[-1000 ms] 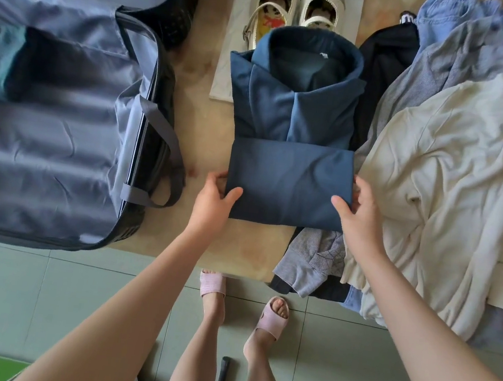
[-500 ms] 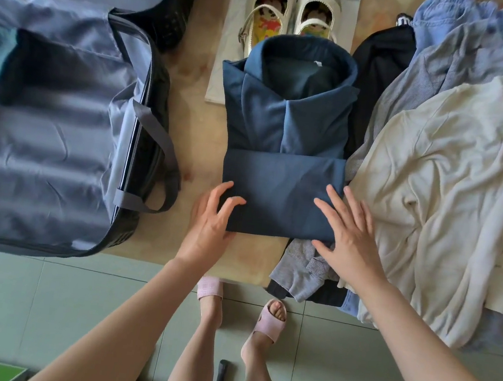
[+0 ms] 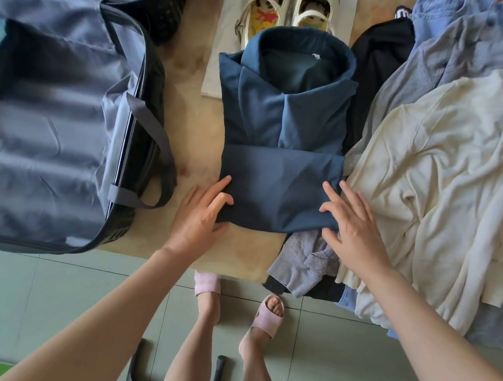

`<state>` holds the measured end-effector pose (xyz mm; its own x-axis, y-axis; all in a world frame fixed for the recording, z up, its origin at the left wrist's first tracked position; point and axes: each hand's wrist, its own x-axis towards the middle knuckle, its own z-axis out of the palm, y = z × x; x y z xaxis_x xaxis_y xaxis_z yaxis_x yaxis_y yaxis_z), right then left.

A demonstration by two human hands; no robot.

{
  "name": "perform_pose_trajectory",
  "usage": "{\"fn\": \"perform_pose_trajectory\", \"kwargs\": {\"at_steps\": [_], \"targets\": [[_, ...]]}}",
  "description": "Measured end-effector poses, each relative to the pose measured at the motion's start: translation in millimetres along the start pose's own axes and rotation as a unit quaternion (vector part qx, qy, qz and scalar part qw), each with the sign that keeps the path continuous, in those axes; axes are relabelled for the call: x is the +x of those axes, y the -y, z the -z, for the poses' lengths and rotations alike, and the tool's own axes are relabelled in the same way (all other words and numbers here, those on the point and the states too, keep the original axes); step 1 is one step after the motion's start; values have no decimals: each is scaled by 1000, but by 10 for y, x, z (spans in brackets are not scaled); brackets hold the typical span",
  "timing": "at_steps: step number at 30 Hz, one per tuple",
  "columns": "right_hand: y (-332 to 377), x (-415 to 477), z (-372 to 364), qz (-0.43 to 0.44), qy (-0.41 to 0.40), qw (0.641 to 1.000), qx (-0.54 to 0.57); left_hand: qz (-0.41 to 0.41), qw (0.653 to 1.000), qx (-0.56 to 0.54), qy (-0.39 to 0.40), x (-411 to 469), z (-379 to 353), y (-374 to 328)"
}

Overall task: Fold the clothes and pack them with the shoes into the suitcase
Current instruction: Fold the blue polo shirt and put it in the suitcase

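Garment: folded navy-blue fabric top (image 3: 279, 162), frame centre, long axis up-frame.
Left hand (image 3: 201, 212): bent fingers on its lower-left corner; pinch unclear.
Right hand (image 3: 353, 232): straight fingers press lower-right corner.
Suitcase: open grey-lined suitcase (image 3: 43, 131), frame left, nearer left hand.

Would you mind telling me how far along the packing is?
Done: the navy garment lies folded. In hand: left hand and right hand rest on its near corners. Left: the cream top and clothes pile are unfolded, and the shoes are outside the open suitcase.
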<state>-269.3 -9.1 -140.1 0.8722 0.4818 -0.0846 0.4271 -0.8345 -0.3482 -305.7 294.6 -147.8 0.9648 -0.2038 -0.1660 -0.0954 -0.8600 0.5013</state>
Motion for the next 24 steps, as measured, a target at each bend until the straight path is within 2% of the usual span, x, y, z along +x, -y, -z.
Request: {"fn": "perform_pose_trajectory", "kwargs": {"at_steps": [7,12,16,19,21,24], "targets": [[24,-44,119,23,-63,998,20,-65,995,-5,-75,-13,128,-11],[149,-160,324,-8,-114,991,64,-80,989,-52,-113,-108,365,-137],[395,-371,465,-75,-155,972,162,19,983,-119,-140,-342,496,-377],[510,-405,527,-143,-153,951,229,115,967,-181,-138,-406,558,-515],[532,-279,596,-154,-166,943,244,181,947,-225,-138,-318,587,-576],[531,137,673,-186,-178,932,257,267,899,-302,-172,-35,624,-612]]}}
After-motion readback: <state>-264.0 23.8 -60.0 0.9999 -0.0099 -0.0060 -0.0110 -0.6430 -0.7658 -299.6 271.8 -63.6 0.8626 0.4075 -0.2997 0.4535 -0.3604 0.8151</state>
